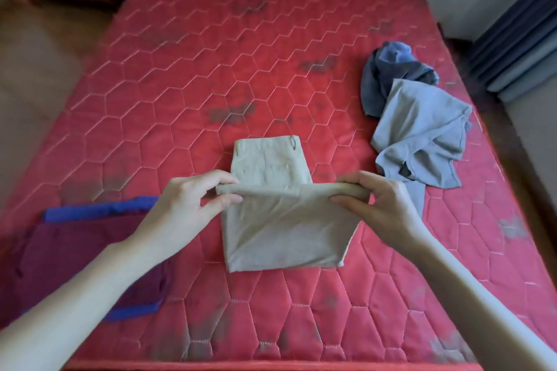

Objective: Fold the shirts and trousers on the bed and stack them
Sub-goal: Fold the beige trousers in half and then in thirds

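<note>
Two bare hands worked over a red quilted mattress point(180, 75) stitched in hexagons and marked with dark grey stains. At the near left lay a maroon garment point(75, 253) with bright blue trim, spread flat on the mattress, partly under the left forearm. Just right of it, the left hand point(187, 205) pinched the left end of a raised fold of the beige trousers point(280, 232), thumb on the near side and fingers curled over the top of the fold. The trousers sat in the middle of the mattress, already doubled over: the far part lay flat with a belt loop and pocket seam showing, while the near part rose from the mattress up to the fold held between both hands. The right hand point(382, 205) pinched the right end of that same fold in like manner, thumb beneath and fingers wrapped over the rolled edge. Farther right, well apart from the trousers, a light grey-blue shirt point(422, 135) lay crumpled, and touching its far edge sat a darker blue-grey garment point(388, 75) bunched in a heap. Beyond the right edge of the mattress, grey and dark blue curtains point(518, 39) hung.
</note>
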A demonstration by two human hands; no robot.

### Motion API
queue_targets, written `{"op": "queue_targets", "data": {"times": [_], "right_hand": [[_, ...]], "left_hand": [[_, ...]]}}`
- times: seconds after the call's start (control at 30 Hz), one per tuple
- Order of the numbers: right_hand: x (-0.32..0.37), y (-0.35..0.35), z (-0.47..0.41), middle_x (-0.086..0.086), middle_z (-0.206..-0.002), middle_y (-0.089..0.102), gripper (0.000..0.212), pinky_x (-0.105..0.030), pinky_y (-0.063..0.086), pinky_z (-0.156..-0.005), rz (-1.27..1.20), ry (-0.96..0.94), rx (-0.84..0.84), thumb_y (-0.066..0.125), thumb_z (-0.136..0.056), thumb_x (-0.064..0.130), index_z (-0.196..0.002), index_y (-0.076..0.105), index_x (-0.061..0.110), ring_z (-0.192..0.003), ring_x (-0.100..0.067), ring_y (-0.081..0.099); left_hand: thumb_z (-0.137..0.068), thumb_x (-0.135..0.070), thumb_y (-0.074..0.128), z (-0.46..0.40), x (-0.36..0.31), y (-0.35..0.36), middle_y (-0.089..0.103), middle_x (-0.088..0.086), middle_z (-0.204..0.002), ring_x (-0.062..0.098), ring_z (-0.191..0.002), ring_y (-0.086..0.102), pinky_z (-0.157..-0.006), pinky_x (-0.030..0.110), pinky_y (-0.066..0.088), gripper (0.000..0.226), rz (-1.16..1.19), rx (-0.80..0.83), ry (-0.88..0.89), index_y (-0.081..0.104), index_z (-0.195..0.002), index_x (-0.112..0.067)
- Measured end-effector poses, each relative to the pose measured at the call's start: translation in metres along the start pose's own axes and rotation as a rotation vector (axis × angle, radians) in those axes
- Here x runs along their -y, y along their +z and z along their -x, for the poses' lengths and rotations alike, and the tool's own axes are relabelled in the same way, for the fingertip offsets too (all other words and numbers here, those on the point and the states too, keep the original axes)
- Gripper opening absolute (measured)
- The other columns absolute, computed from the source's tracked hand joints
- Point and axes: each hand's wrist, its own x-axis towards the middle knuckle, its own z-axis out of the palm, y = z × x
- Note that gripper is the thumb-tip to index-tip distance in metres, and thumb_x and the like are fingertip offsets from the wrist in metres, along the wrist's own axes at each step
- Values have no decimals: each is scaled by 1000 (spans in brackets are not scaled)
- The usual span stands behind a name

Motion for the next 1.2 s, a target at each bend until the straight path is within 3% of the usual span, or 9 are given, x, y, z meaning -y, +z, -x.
{"op": "queue_targets", "data": {"times": [0.2,0.3,0.37,0.43,0.67,0.73,0.93,1.13,1.2], "right_hand": [[-57,36,-162,15,-84,68,21,-7,43,-68,114,114,78,76,-80,22,-100,72,22,-85,-4,64],[-101,69,-223,4,-107,64,31,-19,45,-83,259,186,122,69,-86,22,-116,65,21,-107,-18,59],[-131,96,-243,-7,-132,53,48,-36,43,-99,394,292,154,65,-90,29,-136,51,19,-124,-26,49],[-151,125,-243,-11,-140,45,59,-39,40,-103,427,391,169,62,-91,36,-144,41,19,-129,-28,43],[-189,183,-198,-11,-137,40,82,-45,40,-100,333,465,227,64,-87,31,-152,16,21,-127,-32,42],[-195,186,-192,-8,-130,46,85,-45,44,-95,253,539,177,64,-83,28,-152,15,23,-118,-30,48],[-214,190,-195,-9,-115,55,38,-34,45,-79,147,601,23,59,-88,31,-119,56,10,-103,-26,56],[-228,189,-201,-7,-115,60,38,-40,50,-90,-1,595,-42,67,-85,30,-120,63,16,-99,-22,61],[-230,187,-209,-7,-118,59,41,-40,50,-92,-64,579,-62,70,-84,29,-122,62,16,-100,-22,61]], "left_hand": [[-88,-22,69,-131,97,21,63,-9,-76,23,-73,56,-71,26,41,7,1,28,-125,67,-94,-19],[-94,-24,61,-181,150,54,64,4,-113,25,-100,56,-84,24,40,35,-102,91,-207,56,-127,-12],[-97,-30,55,-193,178,85,32,16,-152,28,-139,33,-112,35,29,65,-190,267,-330,25,-150,-6],[-98,-35,51,-186,196,115,4,18,-161,28,-149,7,-120,40,15,80,-231,407,-402,3,-153,-2],[-96,-26,52,-131,216,170,-15,17,-160,33,-149,2,-119,38,14,81,-180,378,-480,-1,-154,-5],[-94,-19,54,-125,219,174,-9,14,-162,33,-148,12,-114,38,23,81,-117,302,-493,0,-154,-9],[-95,-18,57,-133,226,185,23,10,-159,25,-145,25,-114,31,20,74,118,-1,-647,14,-154,-8],[-89,-22,63,-144,236,187,61,-3,-122,22,-114,58,-87,26,41,49,298,-146,-779,49,-136,-17],[-87,-22,62,-153,240,184,65,-2,-116,20,-104,62,-89,34,49,40,378,-168,-787,57,-127,-18]]}}
